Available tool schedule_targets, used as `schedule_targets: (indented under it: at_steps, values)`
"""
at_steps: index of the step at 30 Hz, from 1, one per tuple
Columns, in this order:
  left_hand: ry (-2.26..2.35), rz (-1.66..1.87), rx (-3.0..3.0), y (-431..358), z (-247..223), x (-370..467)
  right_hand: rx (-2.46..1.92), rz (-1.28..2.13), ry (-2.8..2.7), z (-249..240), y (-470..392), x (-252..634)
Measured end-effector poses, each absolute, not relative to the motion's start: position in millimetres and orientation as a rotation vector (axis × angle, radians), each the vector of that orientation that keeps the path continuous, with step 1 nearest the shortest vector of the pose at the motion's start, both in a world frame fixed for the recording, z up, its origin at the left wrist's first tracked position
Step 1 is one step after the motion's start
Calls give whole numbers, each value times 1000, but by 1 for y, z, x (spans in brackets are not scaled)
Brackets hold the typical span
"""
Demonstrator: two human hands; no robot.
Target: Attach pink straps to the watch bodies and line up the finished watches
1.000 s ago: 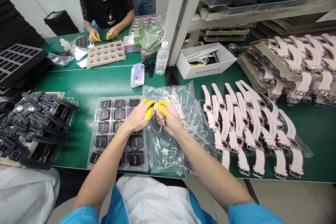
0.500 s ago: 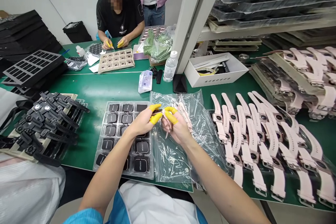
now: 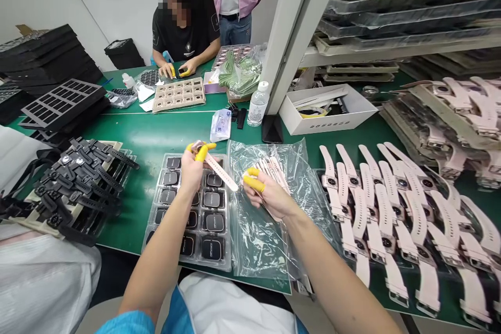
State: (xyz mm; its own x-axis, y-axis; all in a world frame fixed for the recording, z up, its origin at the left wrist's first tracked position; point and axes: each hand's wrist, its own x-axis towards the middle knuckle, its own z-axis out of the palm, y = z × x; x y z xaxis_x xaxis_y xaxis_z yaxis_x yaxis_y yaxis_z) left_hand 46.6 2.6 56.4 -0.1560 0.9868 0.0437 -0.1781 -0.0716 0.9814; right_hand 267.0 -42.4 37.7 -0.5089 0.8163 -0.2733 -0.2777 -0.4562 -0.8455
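My left hand (image 3: pixel 191 166), with yellow finger covers, is closed on a smartwatch with a pink strap (image 3: pixel 221 173) above the clear tray (image 3: pixel 229 250) of black square watch faces. One length of the strap sticks out to the right; fingers partly hide the watch body. My right hand (image 3: pixel 266 190), also with yellow covers, is pinched just right of the strap's free end, over a clear plastic bag (image 3: pixel 258 250). Whatever lies between those fingertips is too small to make out. Several pink straps (image 3: pixel 276 167) lie on the bag beyond my right hand.
Pink-strapped watches (image 3: pixel 385 214) fill a tray at right; dark-strapped watches (image 3: pixel 78 182) are heaped at left. A water bottle (image 3: pixel 258 104), a tissue pack (image 3: pixel 221 125) and a white box (image 3: pixel 329 109) stand behind. A post (image 3: pixel 291 36) rises there. A co-worker (image 3: pixel 186 36) sits opposite.
My hands, close together before, have moved apart. The left went left and up with the pink-strapped watch, whose strap now extends outward; the right stays over the bag, slightly lower.
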Motion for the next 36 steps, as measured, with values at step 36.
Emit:
schedule_targets:
  at_steps: [36]
  values:
    - [838,925,2276,-17,42,69,-655,1969,-809,32,-48,249]
